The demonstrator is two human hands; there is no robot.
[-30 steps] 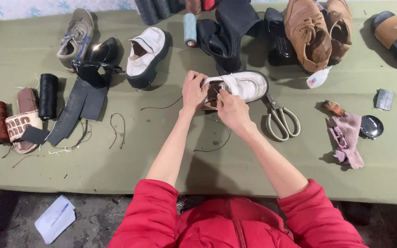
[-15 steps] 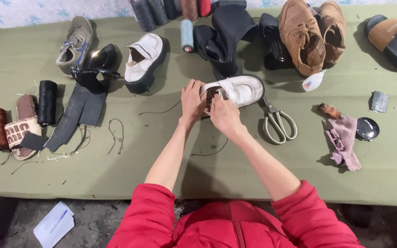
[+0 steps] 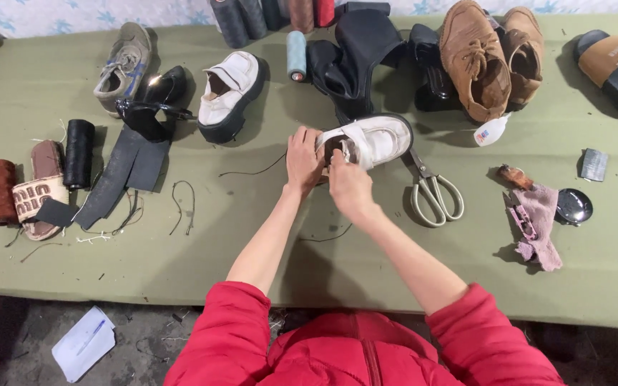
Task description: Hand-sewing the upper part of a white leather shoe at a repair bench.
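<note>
White shoe [image 3: 375, 139] is gripped at its heel by the left hand [image 3: 303, 159] and right hand [image 3: 347, 184], fingers closed on it, scissors [image 3: 434, 191] just right.

The setting is a shoe-repair workshop. A long bench covered in green cloth [image 3: 51, 264] carries worn shoes along the upper edge, including brown lace-ups [image 3: 491, 61]. Thread spools [image 3: 0, 191] sit at left, scissors [image 3: 434, 194] at centre right, black sole material [image 3: 126, 171] at upper left.

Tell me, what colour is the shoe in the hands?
White shoe with a black sole, seen in the head view.
</note>
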